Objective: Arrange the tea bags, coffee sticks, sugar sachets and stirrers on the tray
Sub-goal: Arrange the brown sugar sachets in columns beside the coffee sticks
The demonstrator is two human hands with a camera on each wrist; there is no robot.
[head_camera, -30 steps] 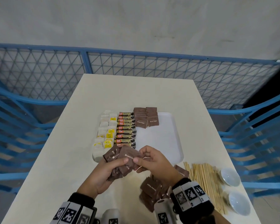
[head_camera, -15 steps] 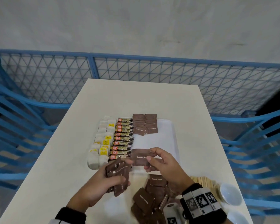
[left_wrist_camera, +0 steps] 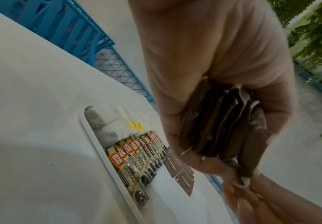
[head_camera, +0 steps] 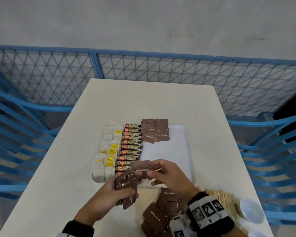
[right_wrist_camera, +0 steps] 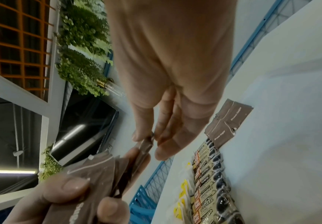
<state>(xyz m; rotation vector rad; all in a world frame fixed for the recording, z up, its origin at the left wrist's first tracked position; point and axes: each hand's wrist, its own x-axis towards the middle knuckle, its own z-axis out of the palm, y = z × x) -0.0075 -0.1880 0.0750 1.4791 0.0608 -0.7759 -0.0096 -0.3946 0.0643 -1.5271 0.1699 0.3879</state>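
A white tray (head_camera: 181, 142) holds tea bags (head_camera: 108, 147) on its left, a column of coffee sticks (head_camera: 131, 144) beside them, and brown sugar sachets (head_camera: 155, 130) at the far middle. My left hand (head_camera: 113, 194) grips a fanned bunch of brown sugar sachets (head_camera: 126, 187) at the tray's near edge; the left wrist view shows the bunch of sachets (left_wrist_camera: 225, 130) edge-on in the palm. My right hand (head_camera: 164, 175) pinches one brown sugar sachet (head_camera: 140, 168) just above that bunch, over the tray's near left part. The right wrist view shows that pinched sachet (right_wrist_camera: 145, 145) between thumb and fingers.
Loose brown sachets (head_camera: 161, 212) lie in a heap on the table near my right wrist. Wooden stirrers (head_camera: 220, 197) lie at the near right, beside two small white bowls (head_camera: 251, 211). Blue chairs and a blue mesh fence surround the white table (head_camera: 152, 100).
My right hand has drawn one sachet out of the left hand's bunch and moved it forward over the tray's near edge. The left hand keeps its bunch.
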